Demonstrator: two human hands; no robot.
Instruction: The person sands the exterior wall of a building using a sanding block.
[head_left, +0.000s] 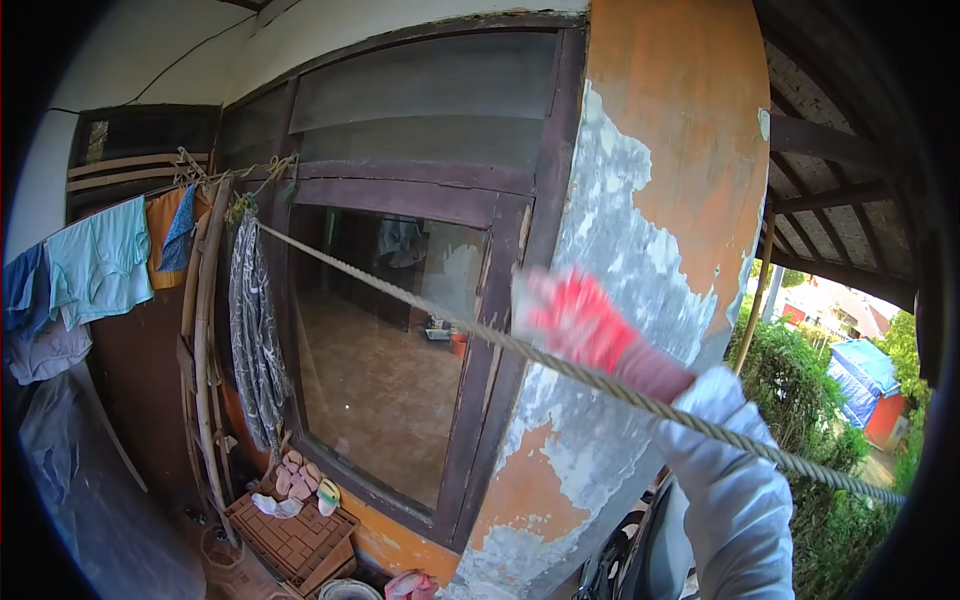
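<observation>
My right hand (574, 319), in a red and white glove and blurred by motion, is raised near the window frame's right edge, in front of a pillar with peeling orange paint (675, 172). What its fingers hold, if anything, is too blurred to tell. A twisted rope (495, 335) runs slanting across the view, passing in front of my light sleeve. Beyond the glove is a window with a dark wooden frame (420, 191). My left hand is out of view.
Laundry (101, 251) hangs on a line at the left, beside upright wooden poles (202, 330) and a patterned grey cloth (253, 330). Below the window, a brown plastic crate (289, 529) bears sandals (296, 476). Hedge plants (787, 382) grow at the right.
</observation>
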